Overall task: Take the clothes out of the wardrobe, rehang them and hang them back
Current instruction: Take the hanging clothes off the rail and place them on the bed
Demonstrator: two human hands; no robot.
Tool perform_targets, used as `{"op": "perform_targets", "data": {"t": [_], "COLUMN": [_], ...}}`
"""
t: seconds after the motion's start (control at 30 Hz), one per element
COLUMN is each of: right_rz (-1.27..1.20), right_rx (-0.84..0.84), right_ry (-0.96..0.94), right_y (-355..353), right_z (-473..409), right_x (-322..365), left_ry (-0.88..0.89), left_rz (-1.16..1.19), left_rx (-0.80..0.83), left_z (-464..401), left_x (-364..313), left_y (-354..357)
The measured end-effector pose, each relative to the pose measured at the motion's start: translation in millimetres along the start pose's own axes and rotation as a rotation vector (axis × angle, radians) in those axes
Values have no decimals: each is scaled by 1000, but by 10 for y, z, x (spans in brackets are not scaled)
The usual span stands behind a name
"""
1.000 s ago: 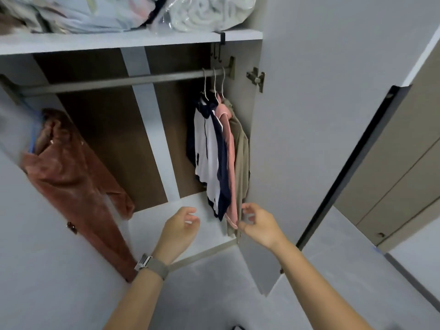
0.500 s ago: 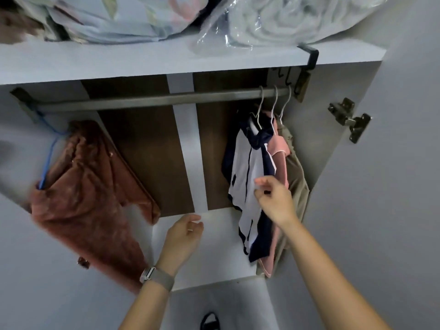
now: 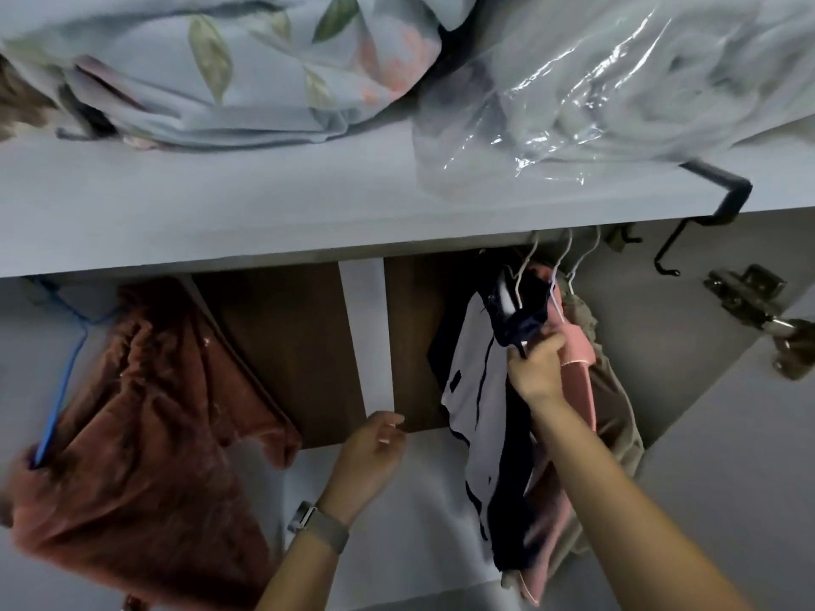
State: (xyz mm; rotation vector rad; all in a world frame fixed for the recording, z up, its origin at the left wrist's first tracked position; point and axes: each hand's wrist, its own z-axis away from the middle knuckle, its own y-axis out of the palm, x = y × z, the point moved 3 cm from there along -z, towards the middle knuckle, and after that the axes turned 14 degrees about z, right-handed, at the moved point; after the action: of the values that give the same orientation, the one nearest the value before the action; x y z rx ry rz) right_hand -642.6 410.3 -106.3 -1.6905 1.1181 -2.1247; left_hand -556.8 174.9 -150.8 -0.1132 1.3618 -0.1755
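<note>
Inside the wardrobe (image 3: 282, 346), the right hand (image 3: 536, 368) grips the vertically hanging navy-and-white shirt (image 3: 478, 407); left hand (image 3: 375, 456) loosely curled, holding nothing.

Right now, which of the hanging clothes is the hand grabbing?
The navy-and-white shirt, gripped near its collar by the right hand; the pink top and fuzzy brown garment hang untouched.

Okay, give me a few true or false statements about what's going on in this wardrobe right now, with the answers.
1. The right hand grips the navy and white garment near its collar. True.
2. The left hand holds a hanger. False: it holds nothing, fingers loosely curled.
3. The rust-brown garment hangs on a blue hanger. True.
4. The pink garment lies folded on the shelf. False: it hangs beside the navy and white one.
5. A plastic-wrapped bundle sits on the shelf. True.
</note>
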Motion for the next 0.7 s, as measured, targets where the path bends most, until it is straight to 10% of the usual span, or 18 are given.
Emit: {"op": "perform_targets", "data": {"t": [0.33, 0.5, 0.7], "right_rz": [-495, -415, -271], "right_rx": [154, 214, 540], "right_ry": [100, -154, -424], "right_y": [-60, -187, -238], "right_z": [113, 282, 296], "right_x": [207, 413, 360], "left_ry": [159, 315, 596], "left_rz": [128, 263, -567], "left_rx": [75, -85, -357], "left_z": [-169, -254, -504], "left_x": [-622, -871, -973], "left_y": [297, 380, -187]}}
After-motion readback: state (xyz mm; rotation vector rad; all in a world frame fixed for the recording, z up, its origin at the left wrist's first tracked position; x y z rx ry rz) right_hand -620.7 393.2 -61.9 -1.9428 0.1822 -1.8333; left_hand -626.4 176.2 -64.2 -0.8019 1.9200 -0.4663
